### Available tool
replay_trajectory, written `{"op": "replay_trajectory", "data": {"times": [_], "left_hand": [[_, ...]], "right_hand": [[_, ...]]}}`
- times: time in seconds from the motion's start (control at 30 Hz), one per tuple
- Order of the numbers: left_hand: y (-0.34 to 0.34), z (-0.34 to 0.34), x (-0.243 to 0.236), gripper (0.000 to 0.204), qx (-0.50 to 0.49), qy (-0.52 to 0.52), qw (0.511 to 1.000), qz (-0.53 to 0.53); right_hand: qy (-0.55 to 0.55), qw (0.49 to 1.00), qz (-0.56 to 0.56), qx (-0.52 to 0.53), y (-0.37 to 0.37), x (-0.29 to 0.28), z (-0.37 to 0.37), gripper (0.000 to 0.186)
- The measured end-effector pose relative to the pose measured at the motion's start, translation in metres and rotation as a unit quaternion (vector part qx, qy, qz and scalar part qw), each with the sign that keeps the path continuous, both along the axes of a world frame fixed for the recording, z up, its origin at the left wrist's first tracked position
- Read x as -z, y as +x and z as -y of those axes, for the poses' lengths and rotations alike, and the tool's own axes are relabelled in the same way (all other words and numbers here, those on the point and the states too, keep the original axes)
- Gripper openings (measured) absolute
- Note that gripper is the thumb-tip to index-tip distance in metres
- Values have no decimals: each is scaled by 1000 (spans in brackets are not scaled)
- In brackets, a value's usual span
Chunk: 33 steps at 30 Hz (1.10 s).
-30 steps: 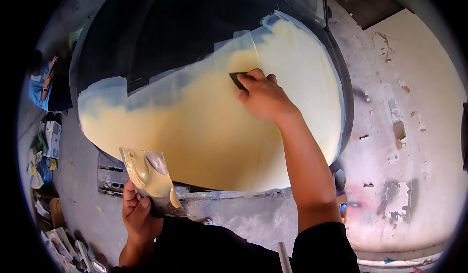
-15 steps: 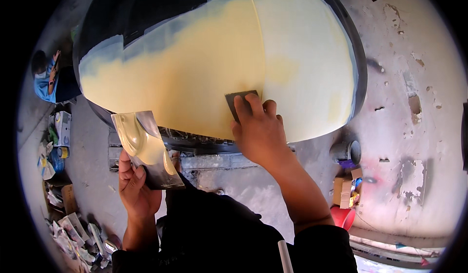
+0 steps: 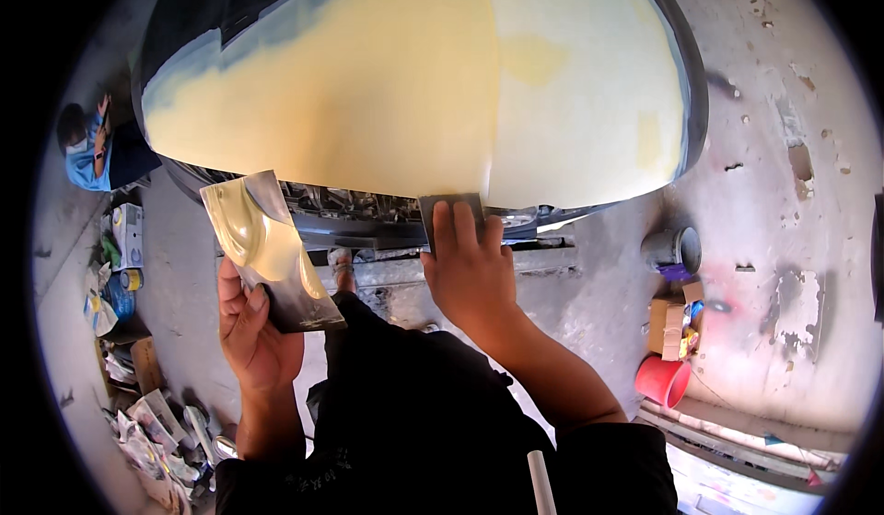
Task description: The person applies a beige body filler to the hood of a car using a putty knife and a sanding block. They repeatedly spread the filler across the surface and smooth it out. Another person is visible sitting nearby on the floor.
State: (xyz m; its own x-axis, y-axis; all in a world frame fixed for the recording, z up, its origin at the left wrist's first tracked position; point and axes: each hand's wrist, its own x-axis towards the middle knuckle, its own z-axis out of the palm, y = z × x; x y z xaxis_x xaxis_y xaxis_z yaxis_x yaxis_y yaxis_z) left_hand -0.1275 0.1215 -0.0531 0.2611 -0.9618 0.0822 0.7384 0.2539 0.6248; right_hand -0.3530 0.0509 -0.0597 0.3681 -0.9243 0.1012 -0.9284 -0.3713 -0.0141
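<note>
A car hood (image 3: 368,101) fills the upper middle, its panel coated in pale yellow body filler over grey-blue and white patches. My left hand (image 3: 253,335) grips a bent, glossy grey plate (image 3: 273,257) smeared with wet yellow filler, thumb on its face. My right hand (image 3: 471,280) holds a dark, flat spreader (image 3: 429,222) with fingers laid along it. The spreader lies at the hood's near edge, left of the crease line; whether its edge still touches the surface cannot be told.
The engine bay (image 3: 354,204) shows under the hood's edge. At far left is a person in blue (image 3: 87,165). Scrap paper (image 3: 161,432) and boxes line the left side. A dark bucket (image 3: 672,250), carton (image 3: 665,324) and red bucket (image 3: 661,381) stand by the right wall.
My right hand has drawn the spreader toward me, from on the hood to its near edge. The hood sits higher in view. My left hand keeps its hold on the plate.
</note>
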Motion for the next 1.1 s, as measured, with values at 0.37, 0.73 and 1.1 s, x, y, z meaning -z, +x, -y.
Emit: {"op": "replay_trajectory", "data": {"times": [0.37, 0.73, 1.1], "left_hand": [[-23, -10, 1, 46, 48, 61, 996, -36], [-54, 8, -43, 44, 19, 0, 1000, 5], [-89, 13, -57, 47, 135, -166, 977, 27]], "right_hand": [[130, 911, 363, -146, -15, -37, -47, 56], [202, 750, 623, -90, -63, -1, -58, 47], [321, 531, 778, -97, -48, -42, -52, 34]]}}
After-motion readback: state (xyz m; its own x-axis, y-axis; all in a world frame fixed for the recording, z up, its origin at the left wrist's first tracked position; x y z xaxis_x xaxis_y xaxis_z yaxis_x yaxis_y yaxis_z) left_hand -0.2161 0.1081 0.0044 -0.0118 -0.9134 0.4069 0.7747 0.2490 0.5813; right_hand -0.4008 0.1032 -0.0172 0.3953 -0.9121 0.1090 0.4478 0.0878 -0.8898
